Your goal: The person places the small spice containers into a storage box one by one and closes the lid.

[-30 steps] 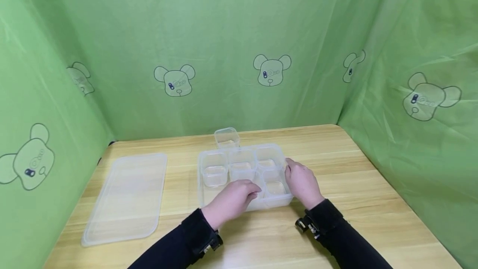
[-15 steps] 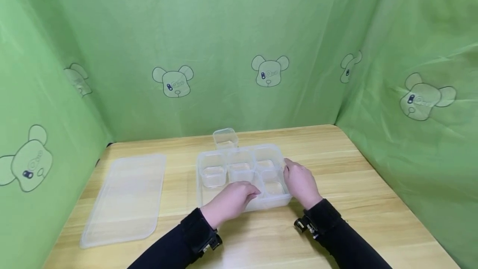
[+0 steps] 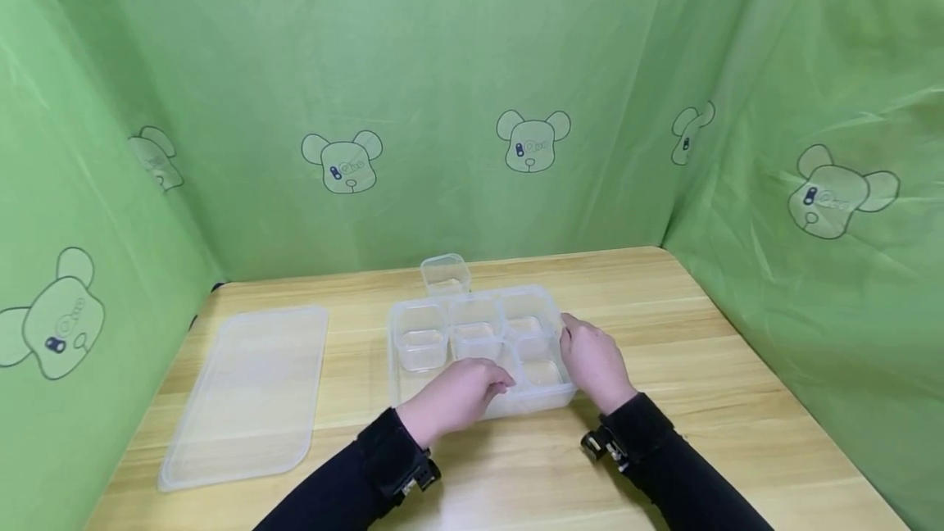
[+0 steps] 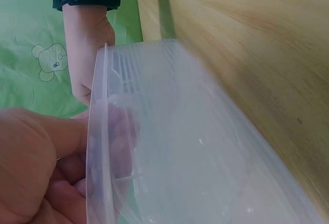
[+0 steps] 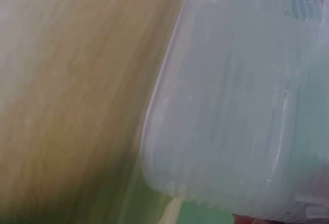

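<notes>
A large clear plastic storage box (image 3: 542,400) stands on the table with several small clear containers (image 3: 422,338) inside it. My left hand (image 3: 457,396) reaches over the box's front wall with curled fingers, pinching a small container in the front middle, mostly hidden beneath the hand. In the left wrist view the fingers (image 4: 67,183) show behind the box's translucent wall (image 4: 195,142). At the box's right side my right hand (image 3: 593,355) grips the side wall near the rim. The right wrist view is filled mostly by the box's outer wall (image 5: 221,106).
Another small clear container (image 3: 446,273) stands behind the box near the table's back edge. A flat translucent lid (image 3: 251,396) lies on the wooden table (image 3: 723,424) to the left. Green curtains (image 3: 442,47) with bear prints enclose the back and sides.
</notes>
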